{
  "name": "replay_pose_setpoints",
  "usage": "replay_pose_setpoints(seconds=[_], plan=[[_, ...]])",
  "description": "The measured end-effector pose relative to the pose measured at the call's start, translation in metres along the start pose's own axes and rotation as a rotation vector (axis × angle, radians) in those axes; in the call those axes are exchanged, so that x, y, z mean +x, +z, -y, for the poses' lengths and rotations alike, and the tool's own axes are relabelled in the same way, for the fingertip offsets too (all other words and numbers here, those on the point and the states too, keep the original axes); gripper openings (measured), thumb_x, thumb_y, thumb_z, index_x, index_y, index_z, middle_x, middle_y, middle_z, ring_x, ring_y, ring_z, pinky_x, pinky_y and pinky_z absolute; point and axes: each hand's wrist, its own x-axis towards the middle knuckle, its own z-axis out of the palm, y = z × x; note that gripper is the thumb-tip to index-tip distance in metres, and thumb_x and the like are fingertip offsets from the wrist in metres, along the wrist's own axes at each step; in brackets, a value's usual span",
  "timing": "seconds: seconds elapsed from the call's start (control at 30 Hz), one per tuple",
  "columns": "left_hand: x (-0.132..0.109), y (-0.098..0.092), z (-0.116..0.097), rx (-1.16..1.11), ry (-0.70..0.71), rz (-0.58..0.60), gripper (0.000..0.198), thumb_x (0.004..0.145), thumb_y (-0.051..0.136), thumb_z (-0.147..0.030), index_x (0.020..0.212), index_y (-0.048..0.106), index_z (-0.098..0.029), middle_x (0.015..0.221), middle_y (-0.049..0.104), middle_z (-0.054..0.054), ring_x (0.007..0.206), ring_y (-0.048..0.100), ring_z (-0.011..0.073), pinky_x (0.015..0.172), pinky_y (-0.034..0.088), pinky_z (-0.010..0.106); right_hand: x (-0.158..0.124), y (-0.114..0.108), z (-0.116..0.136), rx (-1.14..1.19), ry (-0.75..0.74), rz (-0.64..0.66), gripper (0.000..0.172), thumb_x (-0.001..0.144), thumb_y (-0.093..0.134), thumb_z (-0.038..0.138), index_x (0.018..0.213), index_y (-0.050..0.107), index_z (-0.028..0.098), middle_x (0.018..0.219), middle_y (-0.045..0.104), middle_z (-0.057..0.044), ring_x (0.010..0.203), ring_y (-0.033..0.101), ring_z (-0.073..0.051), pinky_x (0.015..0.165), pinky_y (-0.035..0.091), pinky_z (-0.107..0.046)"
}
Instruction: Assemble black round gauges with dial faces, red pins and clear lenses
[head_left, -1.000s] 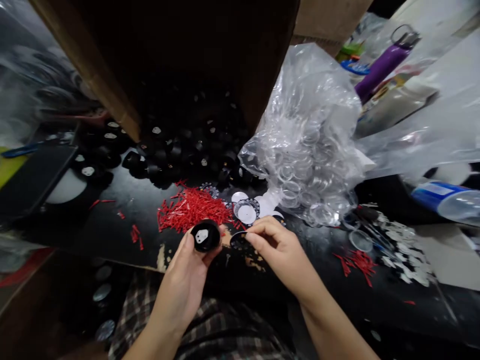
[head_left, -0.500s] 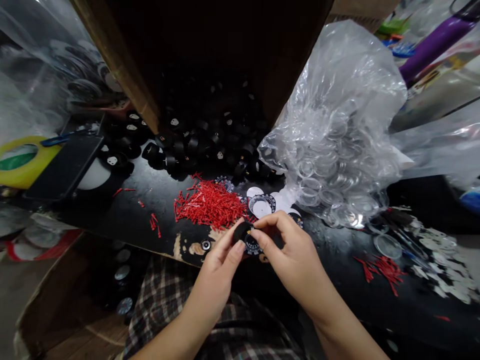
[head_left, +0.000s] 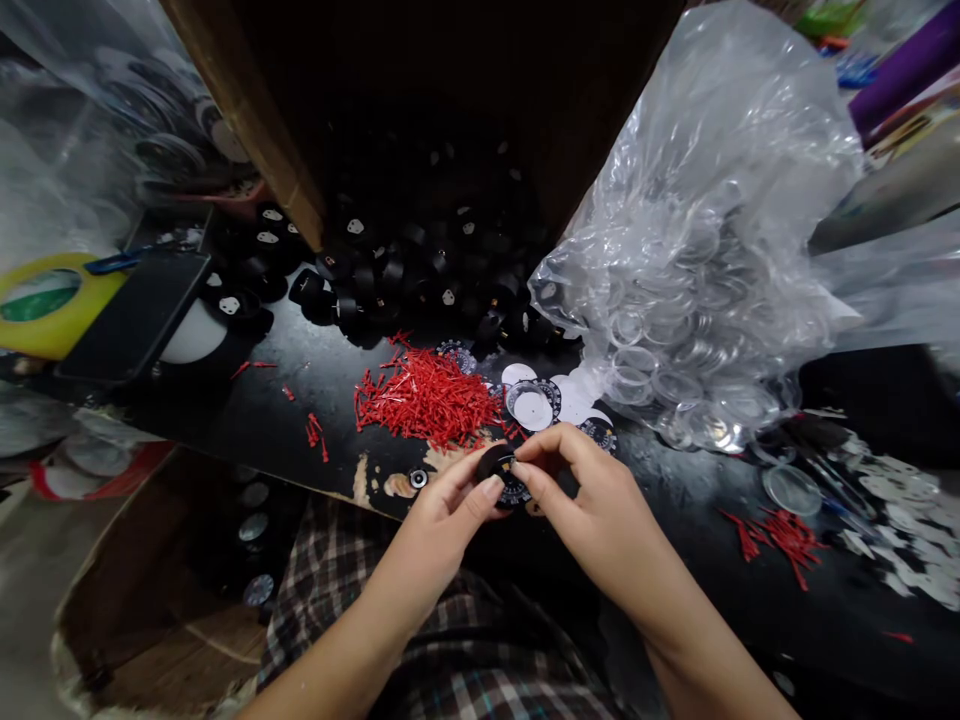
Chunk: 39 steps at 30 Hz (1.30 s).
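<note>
At the bottom of the frame, plaid cloth (head_left: 450,625) is seen below two forearms. Just below the centre, both hands are brought together over the near edge of a black tabletop (head_left: 247,430). A black round case (head_left: 491,462) is clasped between the thumb and fingers of the left hand (head_left: 450,505). A dark dial disc (head_left: 516,492) with pale markings is seen at the case's right side, between the two hands. The disc is touched by the thumb and finger of the right hand (head_left: 581,490); whether it is pinched or only pressed cannot be told. Beyond the hands, a heap of red slivers (head_left: 427,395) is spread at the centre, with white discs (head_left: 574,395) to its right. Farther back, clear rings are held in a plastic bag (head_left: 697,300) at upper right, and more black cases (head_left: 397,275) are piled at upper centre.
</note>
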Motion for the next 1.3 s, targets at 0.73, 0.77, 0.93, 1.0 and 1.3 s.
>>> replay_pose_setpoints(seconds=[0.73, 0.77, 0.93, 1.0, 1.3], plan=[[-0.003, -0.013, 0.012, 0.123, 0.042, 0.012, 0.028, 0.071, 0.072, -0.017, 0.099, 0.073, -0.024, 0.101, 0.073, 0.006, 0.102, 0.064, 0.0256, 0.098, 0.046, 0.040, -0.017, 0.008, -0.016, 0.127, 0.086, 0.166, 0.015, 0.087, 0.051, 0.019, 0.101, 0.055, 0.023, 0.093, 0.064, -0.002, 0.082, 0.061, -0.015, 0.072, 0.049, -0.027], [-0.004, -0.016, 0.011, 0.129, 0.045, -0.011, 0.028, 0.072, 0.072, -0.018, 0.099, 0.072, -0.023, 0.102, 0.072, 0.006, 0.102, 0.064, 0.0253, 0.096, 0.047, 0.039, -0.013, 0.005, -0.016, 0.094, 0.045, 0.174, 0.014, 0.088, 0.052, 0.020, 0.100, 0.057, 0.023, 0.093, 0.065, -0.002, 0.083, 0.061, -0.015, 0.073, 0.048, -0.027], [-0.002, -0.020, 0.003, -0.037, 0.055, -0.160, 0.026, 0.076, 0.069, -0.027, 0.102, 0.069, -0.024, 0.103, 0.071, 0.004, 0.100, 0.063, 0.0228, 0.086, 0.054, 0.036, 0.017, 0.000, -0.022, -0.490, -0.020, -0.003, 0.014, 0.088, 0.051, 0.023, 0.084, 0.063, 0.020, 0.083, 0.068, -0.005, 0.080, 0.060, -0.022, 0.074, 0.040, -0.035], [0.000, -0.018, 0.002, -0.088, 0.072, -0.170, 0.024, 0.076, 0.069, -0.026, 0.101, 0.069, -0.023, 0.102, 0.071, 0.003, 0.100, 0.063, 0.0218, 0.088, 0.053, 0.036, 0.025, 0.003, -0.025, -0.714, 0.004, -0.027, 0.011, 0.086, 0.053, 0.024, 0.082, 0.062, 0.018, 0.081, 0.068, -0.006, 0.077, 0.060, -0.023, 0.070, 0.037, -0.035], [0.005, -0.003, 0.001, -0.231, 0.101, -0.069, 0.021, 0.082, 0.064, -0.025, 0.102, 0.065, -0.021, 0.107, 0.071, 0.004, 0.111, 0.061, 0.0222, 0.105, 0.039, 0.038, 0.024, 0.010, -0.019, -0.564, -0.012, 0.026, 0.013, 0.083, 0.053, 0.020, 0.070, 0.056, 0.020, 0.071, 0.063, -0.001, 0.069, 0.056, -0.018, 0.068, 0.034, -0.031]])
